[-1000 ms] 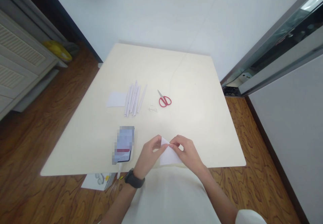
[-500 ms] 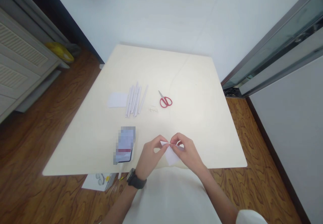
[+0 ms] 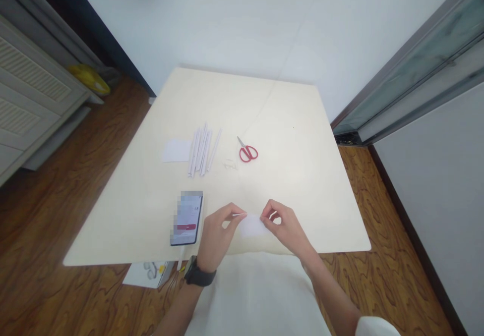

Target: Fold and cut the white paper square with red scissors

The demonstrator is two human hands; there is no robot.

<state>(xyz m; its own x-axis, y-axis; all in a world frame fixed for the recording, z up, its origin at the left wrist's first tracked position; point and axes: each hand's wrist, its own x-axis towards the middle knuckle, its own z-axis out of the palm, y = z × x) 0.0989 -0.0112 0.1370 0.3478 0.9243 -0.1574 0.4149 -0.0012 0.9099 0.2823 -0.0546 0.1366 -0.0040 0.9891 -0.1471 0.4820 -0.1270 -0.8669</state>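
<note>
Near the front edge of the table, a small white sheet of paper (image 3: 252, 226) spans the gap between my two hands. My left hand (image 3: 219, 230), with a dark watch at its wrist, pinches the paper's upper left corner between thumb and forefinger. At the other end my right hand (image 3: 285, 225) has its thumb and fingertips pressed together on the upper right corner. The paper hangs down towards me, pale against the tabletop, so its lower edge is hard to make out.
Ahead lie red-handled scissors (image 3: 247, 152), thin pale scraps (image 3: 230, 164), several rolled paper sticks (image 3: 200, 149) and a flat white paper (image 3: 177, 151). A phone (image 3: 187, 220) with a cable is left of my left hand. The white table (image 3: 302, 174) meets the wall.
My hands have moved apart, the left one leftward and the right one slightly rightward. The paper, earlier slanted and bunched between close fingertips, now spreads flatter between them.
</note>
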